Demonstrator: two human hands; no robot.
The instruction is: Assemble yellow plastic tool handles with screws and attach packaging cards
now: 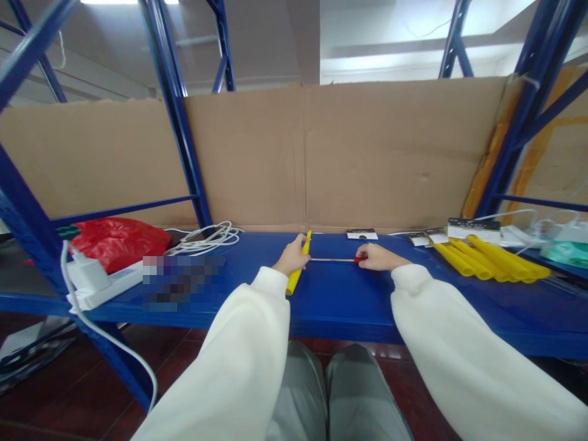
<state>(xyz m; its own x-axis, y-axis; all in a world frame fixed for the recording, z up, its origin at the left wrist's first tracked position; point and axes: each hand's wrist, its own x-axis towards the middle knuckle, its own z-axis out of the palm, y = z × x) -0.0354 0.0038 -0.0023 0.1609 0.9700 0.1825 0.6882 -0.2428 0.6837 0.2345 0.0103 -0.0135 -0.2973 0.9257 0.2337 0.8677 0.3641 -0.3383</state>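
My left hand (291, 256) is closed around a yellow tapered tube (294, 280), which slants with its narrow tip pointing up and away. My right hand (374, 256) grips the red end of a thin metal rod (333, 260). Most of that red end is hidden by my fingers, so its kind is unclear. The rod runs level across to my left hand and meets the yellow tube there; whether it touches the tube cannot be made out. Behind my hands lies a black-and-white card (361, 234).
Several yellow tubes (489, 260) with header cards (473, 228) lie at the right of the blue shelf (342, 306). At the left are a red plastic bag (119, 242), a power strip (114, 285) and coiled white cable (206, 237). Cardboard (390, 153) stands behind; blue posts (177, 128) flank it.
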